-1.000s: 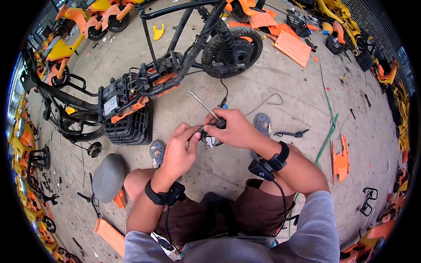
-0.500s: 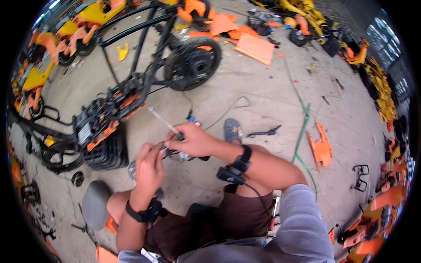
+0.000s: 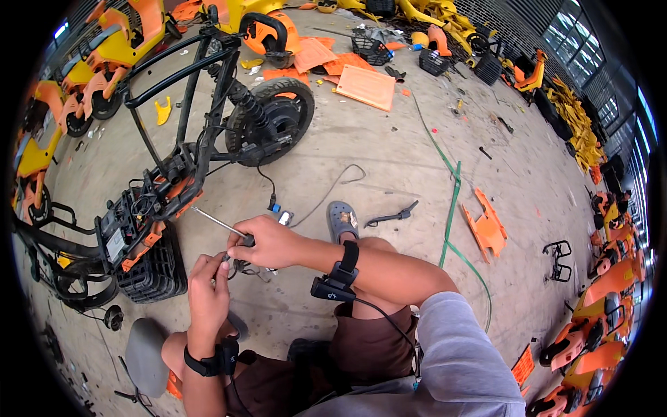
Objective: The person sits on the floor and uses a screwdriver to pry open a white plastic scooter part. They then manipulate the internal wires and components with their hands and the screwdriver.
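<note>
My right hand [image 3: 269, 242] is closed round a screwdriver [image 3: 217, 221]; its long metal shaft points up and left, toward the scooter frame. Just below it, my left hand [image 3: 208, 286] pinches the dark end of a cable, mostly covered by the fingers. The two hands meet at the fingertips. Under them hang looped dark wires [image 3: 242, 268], partly hidden by my right hand. A stripped black scooter frame [image 3: 182, 132] lies ahead and to the left, apart from both hands, with exposed wiring and orange pieces on its middle part.
A black plastic crate [image 3: 156, 272] sits beneath the frame. On the concrete floor lie a black lever-like part [image 3: 392, 214], a green strap [image 3: 453, 201] and an orange panel [image 3: 486, 226]. A grey seat [image 3: 147, 354] is by my left knee. Orange and yellow scooters [image 3: 125, 42] and body panels surround the area.
The view has shifted, so the floor and scooter frame appear further left. Both hands stay together, with the screwdriver still in the right and its shaft lying flatter.
</note>
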Motion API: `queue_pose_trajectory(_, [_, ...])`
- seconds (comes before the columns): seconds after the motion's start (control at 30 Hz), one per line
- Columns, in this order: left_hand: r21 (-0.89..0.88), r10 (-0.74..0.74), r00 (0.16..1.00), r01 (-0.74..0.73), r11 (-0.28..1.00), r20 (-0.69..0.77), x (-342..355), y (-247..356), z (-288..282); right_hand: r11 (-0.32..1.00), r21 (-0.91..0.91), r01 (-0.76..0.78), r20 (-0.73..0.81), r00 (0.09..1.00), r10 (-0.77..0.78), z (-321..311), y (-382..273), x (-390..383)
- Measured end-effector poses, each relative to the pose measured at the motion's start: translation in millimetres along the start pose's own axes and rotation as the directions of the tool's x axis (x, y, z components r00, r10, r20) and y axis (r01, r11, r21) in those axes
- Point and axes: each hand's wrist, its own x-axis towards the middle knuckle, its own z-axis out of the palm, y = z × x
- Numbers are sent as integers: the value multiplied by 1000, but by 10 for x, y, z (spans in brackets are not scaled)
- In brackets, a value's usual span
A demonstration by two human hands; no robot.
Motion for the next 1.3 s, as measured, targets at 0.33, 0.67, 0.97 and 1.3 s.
queue_pose_trajectory(0.33, [37,9,996,-13,999,87,-104,-122,-73,999,-29,19,65,998,-17,127,34,3])
queue_pose_trajectory(0.67, [19,-38,989,35,999,143,-143,-154,-49,1000,-18,-11,82,997,12,160,113,-19])
queue_pose_trajectory(0.97, [-195,-148,980,173,965,135,-134,-199,-19,999,7,32,50,998,-32,78,35,-55])
queue_pose_trajectory(1.3, [-456,-250,963,268,849,100,-78,-137,76,999,-35,28,23,999,-27,-21,7,-107])
